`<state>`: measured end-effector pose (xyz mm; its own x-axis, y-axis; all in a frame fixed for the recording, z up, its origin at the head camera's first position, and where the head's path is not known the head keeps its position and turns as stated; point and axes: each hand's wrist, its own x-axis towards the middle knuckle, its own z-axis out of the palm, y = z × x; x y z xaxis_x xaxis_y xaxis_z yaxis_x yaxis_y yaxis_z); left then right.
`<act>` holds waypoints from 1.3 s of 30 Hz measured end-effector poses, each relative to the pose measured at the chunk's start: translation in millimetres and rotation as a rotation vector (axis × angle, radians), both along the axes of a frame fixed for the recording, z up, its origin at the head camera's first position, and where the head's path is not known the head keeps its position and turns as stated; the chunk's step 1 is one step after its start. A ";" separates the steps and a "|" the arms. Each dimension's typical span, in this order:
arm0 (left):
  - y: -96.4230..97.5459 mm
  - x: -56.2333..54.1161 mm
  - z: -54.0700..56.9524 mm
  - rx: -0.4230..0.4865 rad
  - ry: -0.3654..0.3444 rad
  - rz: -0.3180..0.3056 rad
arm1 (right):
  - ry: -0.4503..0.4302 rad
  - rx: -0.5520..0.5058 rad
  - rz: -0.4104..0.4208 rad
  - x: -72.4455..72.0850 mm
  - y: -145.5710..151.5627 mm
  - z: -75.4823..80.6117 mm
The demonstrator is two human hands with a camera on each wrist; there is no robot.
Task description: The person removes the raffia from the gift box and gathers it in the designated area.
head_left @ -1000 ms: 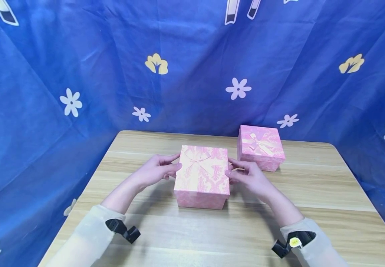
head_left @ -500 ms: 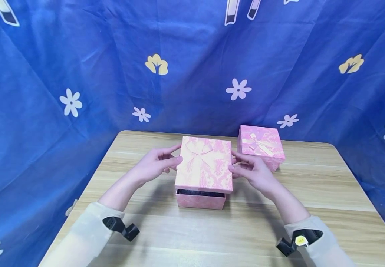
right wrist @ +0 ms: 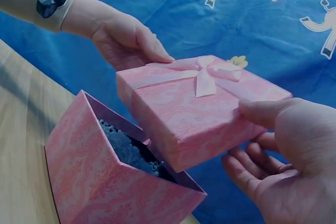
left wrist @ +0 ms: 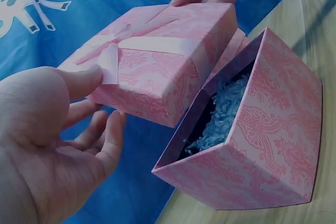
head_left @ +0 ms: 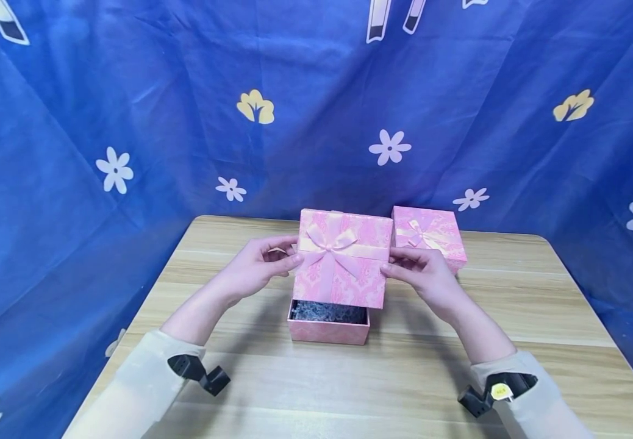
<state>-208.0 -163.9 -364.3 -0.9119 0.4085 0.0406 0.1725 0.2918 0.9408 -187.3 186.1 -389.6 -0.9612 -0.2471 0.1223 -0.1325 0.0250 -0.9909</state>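
Note:
A pink patterned box lid with a ribbon bow is held above its box base, tilted so its top faces the person. My left hand grips the lid's left edge, thumb on top and fingers below. On the opposite edge my right hand pinches it the same way. Beneath stands the pink box base on the table, its front part uncovered. Blue-grey shredded filler shows inside it in the left wrist view. The lid hides the rear of the base in the head view.
A second pink gift box, lidded and tied with a bow, stands at the back right, partly behind the lid and right hand. The wooden table ends at a blue patterned cloth hanging behind it.
Both hands have lifted the lid off the base, up and slightly right, tilting its top toward the person. The opening and the filler have come into view. The second box has stayed put.

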 end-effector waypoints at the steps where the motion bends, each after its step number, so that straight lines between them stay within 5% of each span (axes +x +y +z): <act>1: 0.5 0.2 0.1 -0.006 0.014 0.002 | 0.006 -0.009 -0.008 -0.3 0.0 -0.6; 7: 3.0 2.3 3.6 -0.015 0.016 0.013 | 0.034 -0.047 0.002 -1.8 1.1 -2.8; 16: 1.1 3.1 4.4 0.181 -0.167 0.035 | -0.002 -0.090 0.081 -1.5 6.8 -0.4; 20: 2.0 3.4 0.2 0.130 -0.103 0.061 | 0.030 -0.030 0.065 0.0 4.9 -2.7; 26: 0.7 4.4 -5.3 0.094 -0.047 0.017 | 0.062 -0.022 0.053 1.6 5.1 -5.9; 39: -3.5 6.5 -11.3 0.112 -0.054 -0.032 | 0.054 -0.016 0.080 3.4 7.4 -7.3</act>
